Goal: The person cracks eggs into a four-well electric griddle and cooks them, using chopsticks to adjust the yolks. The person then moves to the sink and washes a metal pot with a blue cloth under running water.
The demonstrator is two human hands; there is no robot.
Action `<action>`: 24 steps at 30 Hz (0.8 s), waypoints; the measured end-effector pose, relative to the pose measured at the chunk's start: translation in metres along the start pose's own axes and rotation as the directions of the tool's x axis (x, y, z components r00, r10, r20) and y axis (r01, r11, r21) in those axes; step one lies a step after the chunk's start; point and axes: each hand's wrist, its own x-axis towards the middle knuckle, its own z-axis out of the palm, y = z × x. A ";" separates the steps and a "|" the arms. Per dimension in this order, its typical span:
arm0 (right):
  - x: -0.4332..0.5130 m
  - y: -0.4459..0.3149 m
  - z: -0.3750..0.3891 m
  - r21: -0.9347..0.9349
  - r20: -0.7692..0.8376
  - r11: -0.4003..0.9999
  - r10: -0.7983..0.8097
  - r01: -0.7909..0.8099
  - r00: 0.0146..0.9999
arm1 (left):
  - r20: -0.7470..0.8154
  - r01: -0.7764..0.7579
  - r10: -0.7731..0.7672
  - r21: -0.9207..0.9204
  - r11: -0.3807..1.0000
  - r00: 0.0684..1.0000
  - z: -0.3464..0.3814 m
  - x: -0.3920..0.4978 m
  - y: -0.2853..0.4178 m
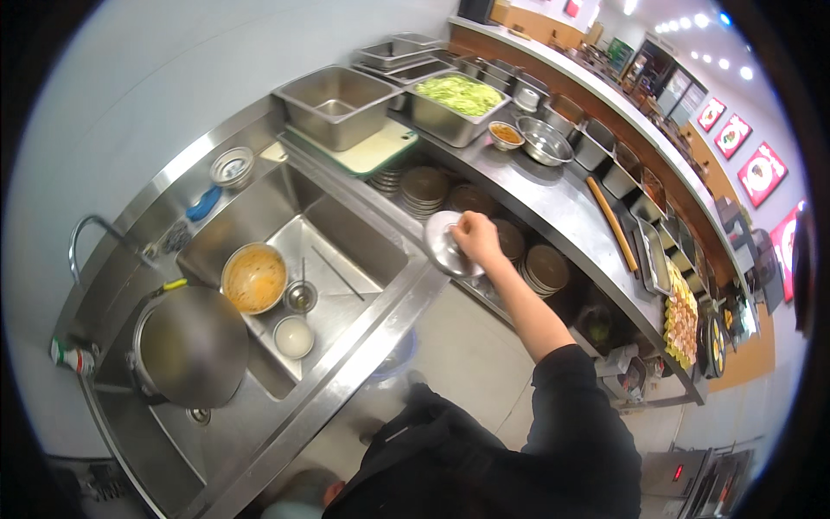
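My right hand (478, 237) grips a round stainless steel lid (441, 237) by its top. The lid is held in the air beyond the right corner of a double-basin steel sink (382, 321). At the bottom edge, a small skin-coloured patch beside a blurred pale object may be part of my left hand; its hold is unclear. Inside the right basin are a bowl with orange-brown residue (255, 279), a small bowl of whitish liquid (294, 337) and thin sticks (337, 272). A large pot (194, 347), topped by a grey disc, stands over the left basin.
Stacked plates (425, 188) fill the shelf under the steel counter (480, 162). On top are a deep empty pan (340, 107), a pan of shredded green vegetable (460, 97), a metal bowl (545, 139), a wooden rod (613, 224) and eggs (681, 318). A curved faucet (81, 240) rises left.
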 end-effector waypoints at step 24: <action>0.136 0.461 -0.085 -0.627 -0.309 0.693 0.197 -0.355 0.930 | -0.130 0.036 -0.006 0.235 0.971 0.991 0.036 -0.038 0.230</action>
